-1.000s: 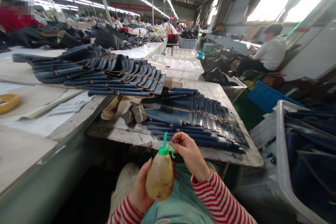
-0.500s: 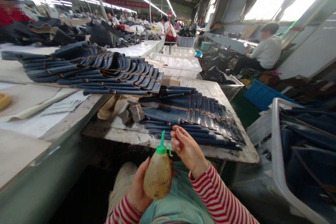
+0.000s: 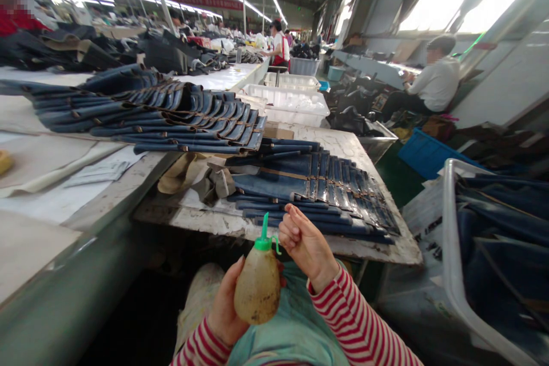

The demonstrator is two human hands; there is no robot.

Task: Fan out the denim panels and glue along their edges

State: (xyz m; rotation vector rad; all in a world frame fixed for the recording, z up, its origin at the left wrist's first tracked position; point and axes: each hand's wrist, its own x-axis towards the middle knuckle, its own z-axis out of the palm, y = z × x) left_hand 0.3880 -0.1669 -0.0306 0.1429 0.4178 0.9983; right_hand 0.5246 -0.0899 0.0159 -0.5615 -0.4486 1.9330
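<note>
My left hand [image 3: 235,303] is wrapped round a squeeze bottle [image 3: 257,289], yellowish and stained, with a green nozzle cap that points upward. Just right of the nozzle, my right hand [image 3: 302,240] is closed in a pinch, thumb against fingertips; whatever it may hold is too small to make out. Beyond it, fanned dark blue denim pieces [image 3: 295,186] lie overlapped on a worn board, their edges glossy. A larger overlapped stack of denim pieces [image 3: 171,114] rests behind, to the left.
The worn board [image 3: 338,137] ends in front of my lap. Grey-brown scraps [image 3: 212,183] lie on its left part. A grey bin [image 3: 450,274] full of denim stands close on the right. White plastic crates [image 3: 287,106] are behind. A person [image 3: 435,80] sits at the far right.
My right hand's fingers have curled in a little more beside the nozzle. The bottle stays almost where it was in my left hand. A distant person in a red vest has straightened.
</note>
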